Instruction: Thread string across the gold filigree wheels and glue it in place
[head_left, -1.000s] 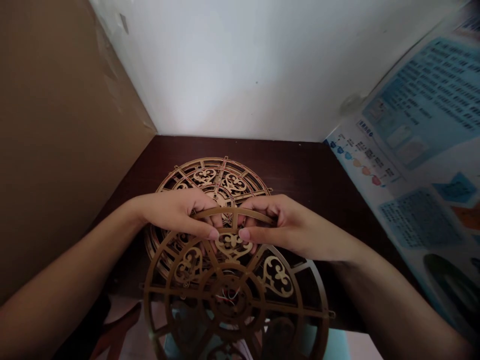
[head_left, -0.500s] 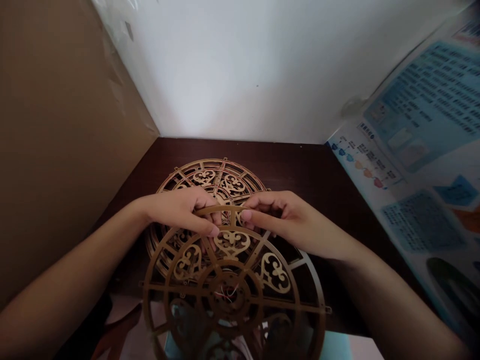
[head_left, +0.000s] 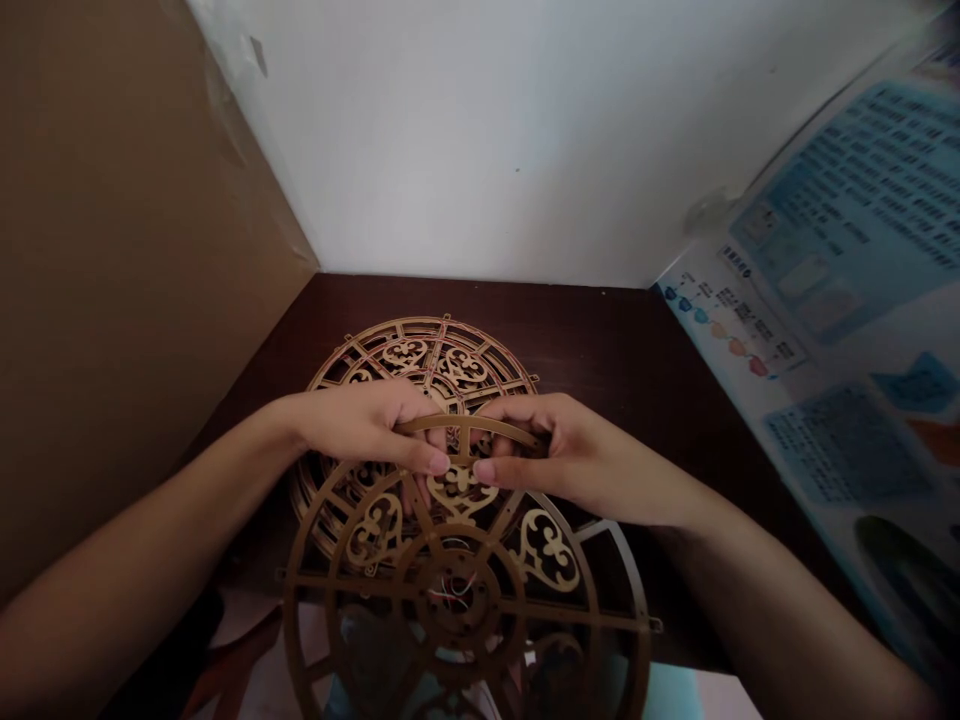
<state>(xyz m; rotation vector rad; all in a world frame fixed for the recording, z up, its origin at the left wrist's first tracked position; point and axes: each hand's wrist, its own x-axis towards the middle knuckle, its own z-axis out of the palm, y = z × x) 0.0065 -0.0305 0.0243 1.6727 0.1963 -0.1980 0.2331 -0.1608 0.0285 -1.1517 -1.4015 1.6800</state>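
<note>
A round, gold-brown openwork frame (head_left: 516,606) with spokes, rings and scroll ornaments is tilted up toward me, its lower part cut off by the bottom edge of the view. My left hand (head_left: 375,425) grips its upper rim left of the top spoke, thumb in front and fingers behind. On the other side of that spoke, my right hand (head_left: 562,455) holds the frame too, its thumb on the inner ring by the top scroll. Behind both hands lies a stack of similar round frames (head_left: 444,330), with thin reddish wires along their bars.
The dark brown tabletop (head_left: 600,350) meets a white wall panel (head_left: 465,140) at the back. A brown cardboard panel (head_left: 112,220) stands on the left. On the right rises a printed blue and white panel (head_left: 847,300).
My right hand has shifted its hold: the thumb has moved down from the outer rim to the inner ring, closer to the left thumb. The frame has barely moved.
</note>
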